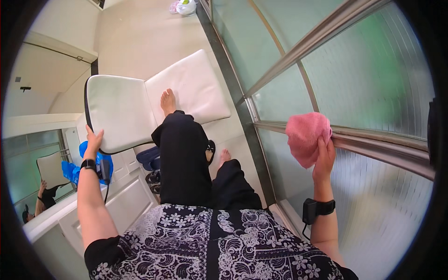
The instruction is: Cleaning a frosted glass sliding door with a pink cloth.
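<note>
My left hand (93, 138) grips the edge of the upright back of a white padded chair (119, 112) at the left. One of my bare feet (168, 101) stands on the chair's seat (189, 87); the other is on the floor. At the right, my right hand (324, 157) holds a pink cloth (308, 138) beside the metal rail (378, 143) of a glass partition. The cloth hides part of the rail, and whether it touches the glass I cannot tell.
Frosted glass panels (357, 70) rise along the right. At the left are a white cabinet (122, 192), a mirror (35, 168) and a blue plastic bag (84, 150). Shoes (153, 177) and a black slipper (210, 152) lie on the floor. A white bag (186, 7) sits farther off.
</note>
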`<state>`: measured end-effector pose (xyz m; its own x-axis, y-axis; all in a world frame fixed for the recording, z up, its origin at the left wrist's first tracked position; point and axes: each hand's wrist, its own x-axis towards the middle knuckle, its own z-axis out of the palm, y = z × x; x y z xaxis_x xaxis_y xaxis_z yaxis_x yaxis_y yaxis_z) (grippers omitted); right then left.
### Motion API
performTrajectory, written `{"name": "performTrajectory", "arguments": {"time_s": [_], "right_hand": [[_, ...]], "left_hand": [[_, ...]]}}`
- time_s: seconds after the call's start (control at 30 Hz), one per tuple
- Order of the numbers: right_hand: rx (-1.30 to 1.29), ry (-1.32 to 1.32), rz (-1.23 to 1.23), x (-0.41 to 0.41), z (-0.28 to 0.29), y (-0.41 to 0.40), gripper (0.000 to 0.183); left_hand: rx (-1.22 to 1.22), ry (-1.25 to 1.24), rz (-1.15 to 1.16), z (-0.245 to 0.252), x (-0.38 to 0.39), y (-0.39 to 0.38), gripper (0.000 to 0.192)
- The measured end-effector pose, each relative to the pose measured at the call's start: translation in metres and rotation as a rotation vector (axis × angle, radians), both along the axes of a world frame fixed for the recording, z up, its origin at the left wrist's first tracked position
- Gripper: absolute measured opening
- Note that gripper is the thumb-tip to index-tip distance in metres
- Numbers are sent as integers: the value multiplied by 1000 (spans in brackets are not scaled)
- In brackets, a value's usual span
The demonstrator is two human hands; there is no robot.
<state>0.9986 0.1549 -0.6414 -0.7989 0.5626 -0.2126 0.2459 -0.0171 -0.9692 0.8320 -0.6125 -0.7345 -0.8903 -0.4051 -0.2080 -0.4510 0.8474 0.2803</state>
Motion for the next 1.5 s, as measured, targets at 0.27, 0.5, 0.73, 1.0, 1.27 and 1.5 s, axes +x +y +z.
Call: {"name": "performTrajectory", "arguments": {"time_s": [0.27,0.5,0.73,1.0,1.27,1.5], "right_hand": [[124,-31,112,6,-20,22,32],[288,-101,203,-1,-19,19,31],[438,-150,188,-9,-25,11,32],[403,-162,196,-11,-25,9,33],[423,-125,223,-11,-30,12,32],[435,-136,186,-10,-32,11,32]], "left_hand": [[-81,-94,142,17,-3,42,123],[-109,-83,115,36,4,66,125],[-162,-77,87,38,6,69,124],[-167,-83,126,44,5,78,123],[-192,-92,106,44,8,78,123],[-196,-40,24,38,10,63,109]]}}
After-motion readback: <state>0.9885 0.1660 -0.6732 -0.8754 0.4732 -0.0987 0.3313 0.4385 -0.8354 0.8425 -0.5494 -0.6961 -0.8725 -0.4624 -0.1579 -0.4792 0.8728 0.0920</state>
